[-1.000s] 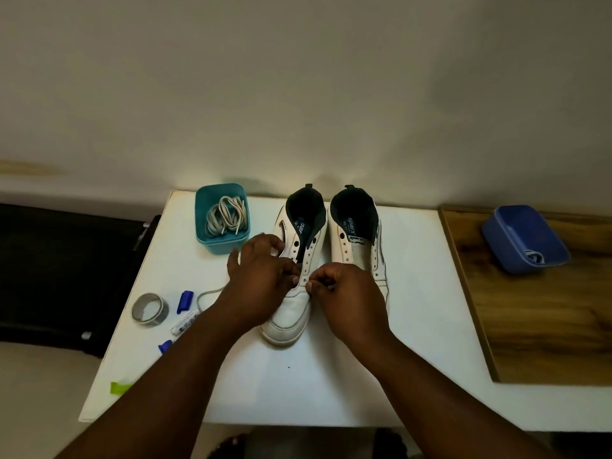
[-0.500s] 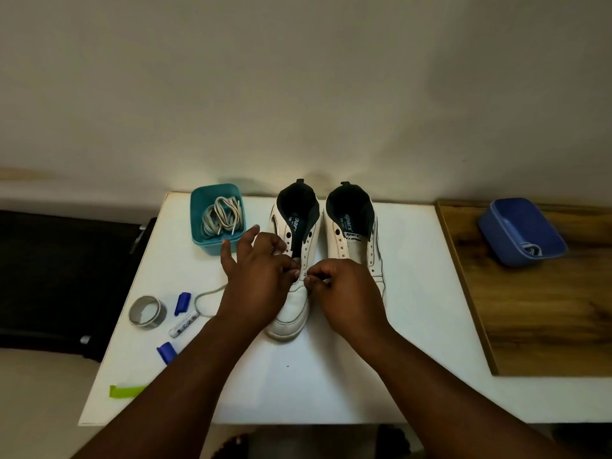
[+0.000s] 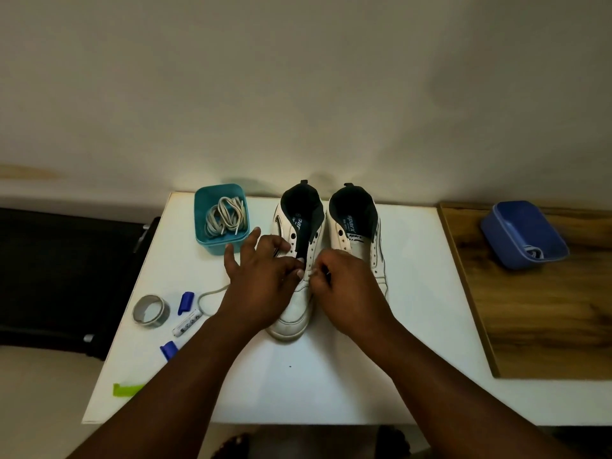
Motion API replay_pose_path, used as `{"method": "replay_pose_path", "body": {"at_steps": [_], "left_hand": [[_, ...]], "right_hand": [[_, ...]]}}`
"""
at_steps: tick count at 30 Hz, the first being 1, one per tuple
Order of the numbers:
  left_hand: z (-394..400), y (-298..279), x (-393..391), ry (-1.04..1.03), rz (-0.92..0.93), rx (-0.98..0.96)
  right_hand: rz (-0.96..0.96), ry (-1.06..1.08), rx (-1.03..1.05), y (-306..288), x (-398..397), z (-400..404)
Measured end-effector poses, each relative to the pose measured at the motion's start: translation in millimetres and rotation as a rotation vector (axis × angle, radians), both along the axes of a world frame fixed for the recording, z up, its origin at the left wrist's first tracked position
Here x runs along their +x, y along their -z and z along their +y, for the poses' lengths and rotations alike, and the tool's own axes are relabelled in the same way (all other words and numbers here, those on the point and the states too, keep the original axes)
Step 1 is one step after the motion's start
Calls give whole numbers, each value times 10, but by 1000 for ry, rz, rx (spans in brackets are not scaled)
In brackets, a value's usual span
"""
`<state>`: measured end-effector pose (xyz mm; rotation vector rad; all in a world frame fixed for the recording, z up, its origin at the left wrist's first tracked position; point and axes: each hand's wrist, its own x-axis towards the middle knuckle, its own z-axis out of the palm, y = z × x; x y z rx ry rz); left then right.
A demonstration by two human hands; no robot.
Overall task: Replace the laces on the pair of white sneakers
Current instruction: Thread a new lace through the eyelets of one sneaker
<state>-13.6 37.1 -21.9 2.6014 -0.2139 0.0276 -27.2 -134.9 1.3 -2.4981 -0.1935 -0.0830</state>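
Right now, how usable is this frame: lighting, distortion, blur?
Head view: dim, with one bright patch on the wall behind the sneakers; wide-angle bending bows the table edges; the hands are dark, hiding finger detail at the lace.

Two white sneakers stand side by side on the white table (image 3: 331, 385), toes toward the person, dark-lined openings toward the wall. Left sneaker (image 3: 294, 313): eyelets mostly bare, a pale lace (image 3: 212, 294) at its lowest eyelets, one end trailing left across the table. Right sneaker (image 3: 359, 238): unlaced, touching the left one. More pale laces (image 3: 225, 217) coiled in the teal tub (image 3: 207, 240), just left of the left sneaker.
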Motion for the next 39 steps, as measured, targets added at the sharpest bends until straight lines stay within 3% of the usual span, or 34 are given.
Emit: {"method": "replay_pose_path", "body": {"at_steps": [2,3,6,7,11,16,19,24,28,33,39], "left_hand": [[45,-62,-17,17,9,28],[66,-97,-24,28,6,28],[89,-149,-45,69,-18,-33],[78,-153,-53,73,-37,-61],[82,-201,-114,-11,-8,-161],[254,-187,-228,-173,354,-96],[277,-193,-324,-200,402,-107],[318,-576,-365,-245,273,106],[398,-1098,-324,-243,378,238],[452,-1958,-334,-135,636,-376],[417,-2890,-379,-50,400,-403]], "right_hand": [[-18,138,64,-113,46,-84],[-19,241,204,-214,76,-139],[-22,507,909,-582,107,-213],[-59,527,1060,-695,94,-212],[-314,527,1248,-1064,66,-255],[-606,464,1197,-1667,-21,-471],[-689,472,1148,-1916,-93,-581],[-634,527,1135,-2311,-81,-609],[-466,475,972,-2448,-4,-562],[-298,369,869,-2570,-142,-514],[-261,236,805,-2978,-226,-393]]}}
